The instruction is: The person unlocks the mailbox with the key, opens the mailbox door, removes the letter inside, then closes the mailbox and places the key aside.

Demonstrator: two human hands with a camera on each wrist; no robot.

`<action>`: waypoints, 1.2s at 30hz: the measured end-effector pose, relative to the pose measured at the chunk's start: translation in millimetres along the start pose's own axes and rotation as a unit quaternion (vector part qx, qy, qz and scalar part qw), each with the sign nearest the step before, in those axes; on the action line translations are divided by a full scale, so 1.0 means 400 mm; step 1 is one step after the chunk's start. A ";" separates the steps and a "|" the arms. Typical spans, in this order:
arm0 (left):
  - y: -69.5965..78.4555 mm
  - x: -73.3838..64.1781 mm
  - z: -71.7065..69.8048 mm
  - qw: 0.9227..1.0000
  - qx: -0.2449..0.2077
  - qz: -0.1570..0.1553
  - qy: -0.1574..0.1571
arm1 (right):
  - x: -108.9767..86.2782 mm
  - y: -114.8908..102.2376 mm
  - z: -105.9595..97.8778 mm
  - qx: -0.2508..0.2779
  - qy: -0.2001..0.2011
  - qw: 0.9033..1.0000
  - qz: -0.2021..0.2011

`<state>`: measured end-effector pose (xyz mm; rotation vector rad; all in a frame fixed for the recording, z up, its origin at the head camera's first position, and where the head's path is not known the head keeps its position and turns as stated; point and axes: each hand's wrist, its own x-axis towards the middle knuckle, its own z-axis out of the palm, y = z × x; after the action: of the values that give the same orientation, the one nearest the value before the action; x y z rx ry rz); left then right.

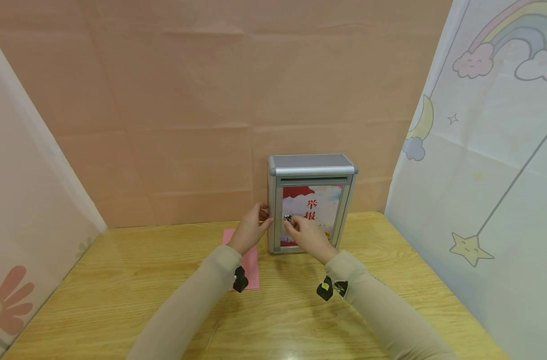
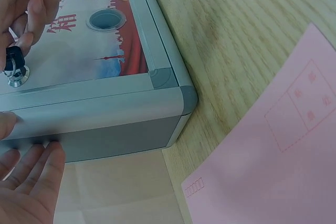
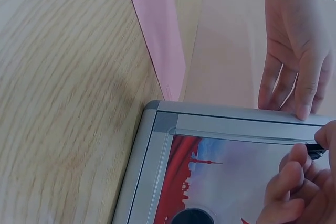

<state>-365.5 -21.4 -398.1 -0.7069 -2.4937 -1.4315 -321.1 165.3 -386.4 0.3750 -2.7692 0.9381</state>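
Metal box (image 1: 310, 202) upright at the table's (image 1: 120, 280) back edge. Left hand (image 1: 250, 229) flat against its left side, fingers straight (bracing, not gripping). Right hand (image 1: 306, 235) pinches the key (image 2: 11, 62) in the door lock. Only the left wrist view shows the key's black head; the pink envelope (image 2: 273, 150) lies just beside the box.

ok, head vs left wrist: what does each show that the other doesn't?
Head only: the box whole and upright, its top slot, both sleeves, wall and curtains. Left wrist only: the black-headed key in the lock, the round hole in the door, red printing on the pink envelope. Both: left hand flat against the box's side, right hand at the lock, wooden table.
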 end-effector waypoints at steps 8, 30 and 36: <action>-0.003 0.002 0.004 1.000 -0.003 0.000 0.006 | 0.001 0.009 0.000 0.218 -0.085 0.967 0.102; -0.002 0.001 0.002 1.000 -0.010 -0.015 0.000 | -0.006 0.018 0.007 0.604 -0.157 0.754 0.206; -0.002 0.000 0.003 1.000 -0.008 -0.020 -0.002 | -0.015 0.013 0.007 0.584 -0.148 0.777 0.182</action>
<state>-365.8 -20.8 -399.1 -0.6668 -2.5171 -1.4670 -317.4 168.6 -393.1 0.1145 -2.0876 2.8488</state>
